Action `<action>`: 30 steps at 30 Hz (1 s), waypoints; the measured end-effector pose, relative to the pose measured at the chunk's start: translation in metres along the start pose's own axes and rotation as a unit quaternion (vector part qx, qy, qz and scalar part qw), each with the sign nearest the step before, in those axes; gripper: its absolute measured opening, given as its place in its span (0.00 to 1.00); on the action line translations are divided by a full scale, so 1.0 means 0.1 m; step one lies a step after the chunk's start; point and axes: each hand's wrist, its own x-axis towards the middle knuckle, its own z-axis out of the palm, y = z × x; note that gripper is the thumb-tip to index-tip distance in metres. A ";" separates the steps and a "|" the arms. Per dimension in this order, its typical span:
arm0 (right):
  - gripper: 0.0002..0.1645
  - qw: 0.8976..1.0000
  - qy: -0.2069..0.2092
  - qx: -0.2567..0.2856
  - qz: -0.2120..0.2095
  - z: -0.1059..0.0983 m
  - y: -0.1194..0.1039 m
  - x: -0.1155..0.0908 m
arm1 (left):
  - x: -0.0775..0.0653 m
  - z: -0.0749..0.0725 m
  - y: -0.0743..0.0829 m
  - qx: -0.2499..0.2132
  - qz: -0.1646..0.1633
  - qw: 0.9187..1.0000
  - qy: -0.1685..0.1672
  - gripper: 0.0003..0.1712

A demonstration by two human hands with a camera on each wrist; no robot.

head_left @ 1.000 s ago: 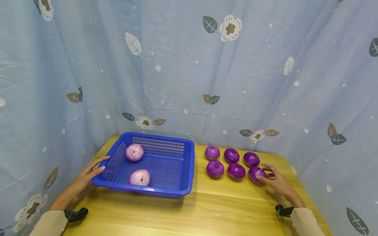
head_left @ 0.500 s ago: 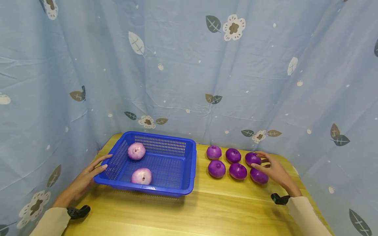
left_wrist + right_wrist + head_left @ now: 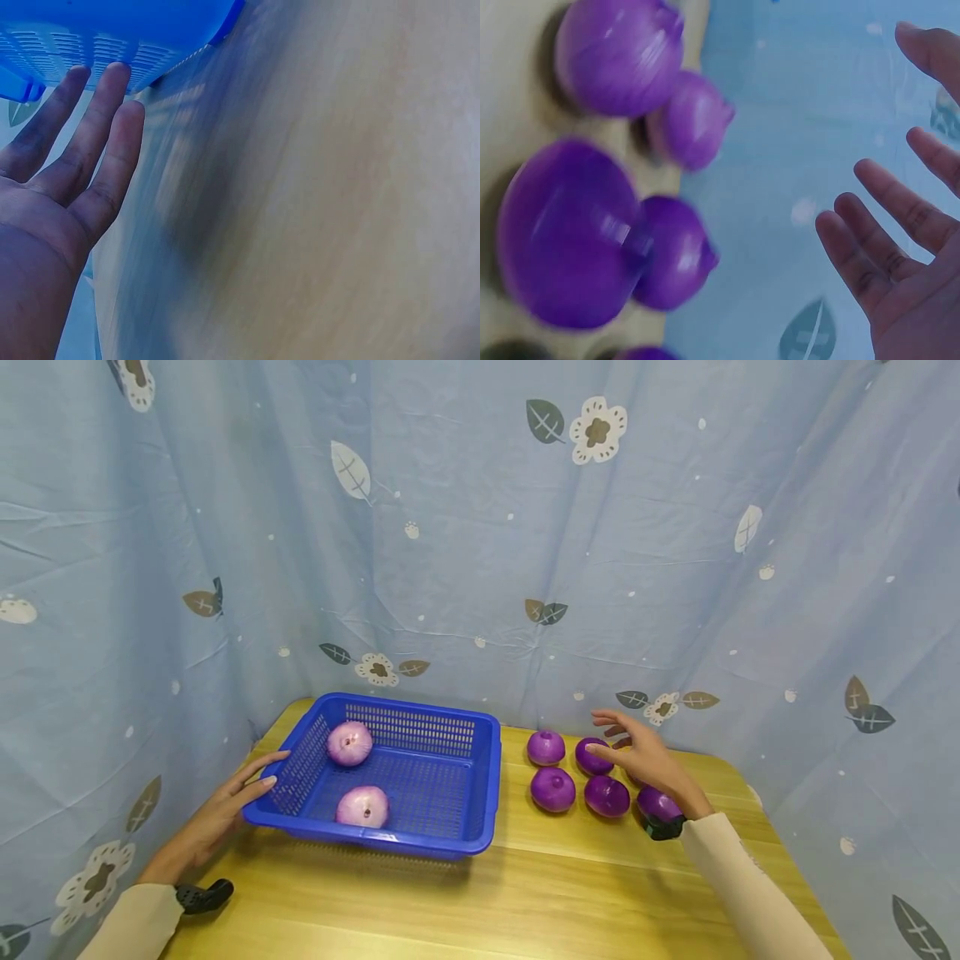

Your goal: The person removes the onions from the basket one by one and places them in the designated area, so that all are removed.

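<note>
A blue plastic basket [image 3: 457, 842] with slotted walls stands on the left of the table. Two pale pink-white onions [image 3: 349, 743] lie inside it. My left hand [image 3: 217, 818] rests at the basket's left rim; in the left wrist view its straight fingers [image 3: 97, 124] reach the outer wall. On the right lie several purple onions in two rows, among them a front-left onion [image 3: 552, 789] and a front-middle onion [image 3: 607, 796]. Above the back row hovers my right hand [image 3: 648, 760], fingers spread and holding nothing. It hides the back-right onion; the front-right onion [image 3: 657, 803] shows partly.
Light wooden boards form the table [image 3: 525, 902]. A blue patterned curtain [image 3: 450, 527] hangs close behind it and on both sides. Each wrist carries a black device, such as the left wrist device [image 3: 204, 896].
My right hand has moved from the front-right purple onion, past the back-right one, leftward to above the back-middle onion. The left hand stays at the basket rim. The head view has shifted slightly.
</note>
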 end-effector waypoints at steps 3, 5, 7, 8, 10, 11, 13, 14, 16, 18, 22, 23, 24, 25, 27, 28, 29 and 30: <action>0.38 1.000 -0.009 0.004 -0.016 0.10 -0.16 0.14 | -0.01 -0.01 -0.01 0.003 0.001 1.000 0.002 0.32; 0.38 1.000 -0.016 0.006 -0.025 0.16 -0.26 0.23 | -0.02 -0.01 -0.01 0.006 0.001 1.000 0.004 0.32; 0.37 0.999 -0.020 0.004 -0.042 0.24 -0.34 0.32 | -0.03 -0.01 -0.01 0.008 0.002 1.000 0.005 0.32; 0.37 0.998 -0.023 0.004 -0.051 0.28 -0.38 0.37 | -0.04 -0.01 0.00 0.010 0.003 1.000 0.005 0.32; 0.36 0.997 -0.029 0.004 -0.069 0.36 -0.47 0.45 | -0.05 -0.01 0.00 0.011 0.005 1.000 0.004 0.32; 0.35 0.997 -0.033 0.004 -0.076 0.40 -0.52 0.49 | -0.05 -0.01 0.00 0.011 0.003 1.000 0.006 0.32; 0.34 0.995 -0.044 0.007 -0.087 0.48 -0.63 0.55 | -0.05 -0.01 0.01 0.015 0.002 1.000 0.008 0.32; 0.34 0.995 -0.049 0.009 -0.089 0.52 -0.68 0.58 | -0.05 -0.01 0.01 0.016 0.001 1.000 0.009 0.32; 0.34 0.994 -0.060 0.008 -0.095 0.60 -0.77 0.64 | -0.04 0.00 0.01 0.019 -0.001 1.000 0.010 0.32; 0.33 0.992 -0.072 0.008 -0.101 0.68 -0.85 0.69 | -0.04 0.01 0.01 0.021 -0.002 1.000 0.012 0.32; 0.34 0.989 -0.093 0.015 -0.118 0.85 -1.01 0.79 | -0.04 0.01 0.01 0.023 0.001 1.000 0.012 0.32; 0.34 0.988 -0.099 0.019 -0.121 0.89 -1.05 0.82 | -0.04 0.01 0.01 0.021 0.001 1.000 0.012 0.32; 0.34 0.987 -0.104 0.023 -0.124 0.93 -1.09 0.84 | -0.04 0.00 0.02 0.021 0.004 1.000 0.010 0.32; 0.34 0.986 -0.109 0.026 -0.126 0.97 -1.14 0.87 | -0.04 0.00 0.02 0.022 0.005 1.000 0.009 0.32; 0.34 0.984 -0.117 0.028 -0.129 1.06 -1.22 0.92 | -0.04 0.01 0.03 0.022 0.004 1.000 0.009 0.32; 0.33 0.983 -0.121 0.026 -0.133 1.10 -1.25 0.95 | -0.04 0.01 0.03 0.022 0.004 1.000 0.008 0.33; 0.33 0.982 -0.126 0.026 -0.138 1.15 -1.29 0.98 | -0.03 0.01 0.04 0.019 0.001 1.000 0.009 0.33; 0.33 0.981 -0.131 0.024 -0.144 1.20 -1.33 1.01 | -0.04 0.02 0.04 0.021 0.001 1.000 0.008 0.33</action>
